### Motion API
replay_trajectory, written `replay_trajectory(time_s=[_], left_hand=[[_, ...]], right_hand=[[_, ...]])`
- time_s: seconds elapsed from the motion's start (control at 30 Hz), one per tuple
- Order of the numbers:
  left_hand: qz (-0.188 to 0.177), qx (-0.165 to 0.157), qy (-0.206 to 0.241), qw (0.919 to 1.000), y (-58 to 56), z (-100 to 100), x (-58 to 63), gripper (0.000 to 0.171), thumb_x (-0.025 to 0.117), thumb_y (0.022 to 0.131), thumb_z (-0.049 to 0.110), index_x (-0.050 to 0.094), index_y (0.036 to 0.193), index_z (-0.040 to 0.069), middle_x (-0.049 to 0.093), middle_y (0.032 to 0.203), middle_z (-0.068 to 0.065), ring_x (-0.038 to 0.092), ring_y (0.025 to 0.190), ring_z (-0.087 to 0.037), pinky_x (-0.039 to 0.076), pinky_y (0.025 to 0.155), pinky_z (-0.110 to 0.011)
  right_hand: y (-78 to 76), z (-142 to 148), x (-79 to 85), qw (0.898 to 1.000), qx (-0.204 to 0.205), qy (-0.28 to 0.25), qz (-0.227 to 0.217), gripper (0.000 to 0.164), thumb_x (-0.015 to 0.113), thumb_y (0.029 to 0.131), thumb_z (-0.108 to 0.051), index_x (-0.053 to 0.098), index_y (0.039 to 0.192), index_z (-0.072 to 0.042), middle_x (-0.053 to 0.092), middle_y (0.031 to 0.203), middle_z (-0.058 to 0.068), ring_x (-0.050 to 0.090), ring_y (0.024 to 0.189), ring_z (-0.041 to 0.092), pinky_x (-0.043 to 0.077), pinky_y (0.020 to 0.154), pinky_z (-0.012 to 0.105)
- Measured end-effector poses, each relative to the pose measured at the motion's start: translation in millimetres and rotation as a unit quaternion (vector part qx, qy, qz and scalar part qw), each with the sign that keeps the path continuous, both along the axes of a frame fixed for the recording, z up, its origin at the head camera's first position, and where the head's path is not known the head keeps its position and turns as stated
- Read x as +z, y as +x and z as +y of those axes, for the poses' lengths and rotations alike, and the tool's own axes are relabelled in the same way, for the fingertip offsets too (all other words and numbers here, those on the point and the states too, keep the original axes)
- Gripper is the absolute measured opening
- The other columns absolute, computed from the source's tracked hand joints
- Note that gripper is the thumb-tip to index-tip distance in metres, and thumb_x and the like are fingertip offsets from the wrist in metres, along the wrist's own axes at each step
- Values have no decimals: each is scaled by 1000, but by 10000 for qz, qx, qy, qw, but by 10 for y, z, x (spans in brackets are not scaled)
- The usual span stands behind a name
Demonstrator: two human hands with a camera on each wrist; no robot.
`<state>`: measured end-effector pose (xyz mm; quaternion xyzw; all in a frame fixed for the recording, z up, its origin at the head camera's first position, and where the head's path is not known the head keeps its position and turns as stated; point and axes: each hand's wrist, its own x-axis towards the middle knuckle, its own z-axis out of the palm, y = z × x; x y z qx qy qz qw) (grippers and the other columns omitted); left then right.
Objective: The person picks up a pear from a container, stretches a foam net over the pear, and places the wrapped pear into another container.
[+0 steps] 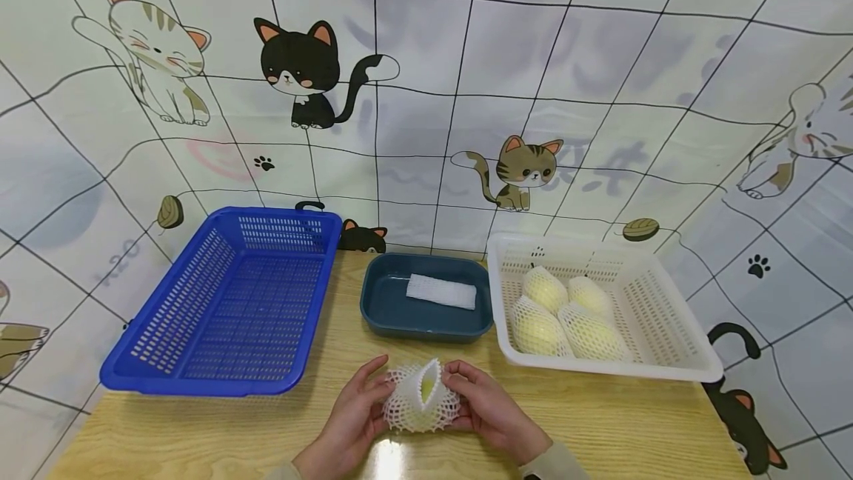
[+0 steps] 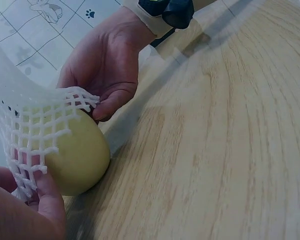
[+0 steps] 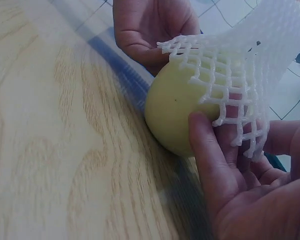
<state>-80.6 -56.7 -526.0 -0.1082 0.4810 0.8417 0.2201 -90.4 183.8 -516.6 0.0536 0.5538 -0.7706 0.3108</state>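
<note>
A pale yellow pear (image 2: 85, 155) sits close over the table's front part, its upper side covered by a white foam net sleeve (image 1: 403, 417). The net's mouth stands up in a folded peak, and some of the fruit shows through it. My left hand (image 1: 356, 417) grips the net's lower edge from the left side. From the opposite side my right hand (image 1: 489, 406) holds the other edge, thumb on top. In the right wrist view one finger (image 3: 210, 155) touches the pear's bare skin below the mesh.
A blue basket (image 1: 316, 302) stands at left. Behind the hands a dark teal tray (image 1: 383, 317) holds a flattened white foam net (image 1: 441, 292). The white basket (image 1: 666, 361) at right contains several netted pears (image 1: 536, 332). A cat-patterned cloth (image 1: 426, 95) hangs behind the wooden table (image 1: 626, 421).
</note>
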Motion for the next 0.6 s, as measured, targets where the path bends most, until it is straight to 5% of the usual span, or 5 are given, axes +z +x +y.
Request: replay_trajectory(time_s=[0.27,0.6], left_hand=[[-47,51,-672,9977,-22,0,10,62,62,101,6,32,155,1,66,120,-4,67,95,-14,57,75,-32],[-17,28,-1003,9950,-32,16,0,59,60,101,4,34,154,0,66,120,-4,65,93,-14,56,69,-32]], right_hand=[[-14,-32,-15,9991,79,396,107,20,57,107,-27,53,117,-10,72,96,7,74,77,17,61,66,33],[-30,-33,-30,9976,108,670,115,21,54,108,-28,53,119,-10,72,90,6,72,70,15,59,61,31]])
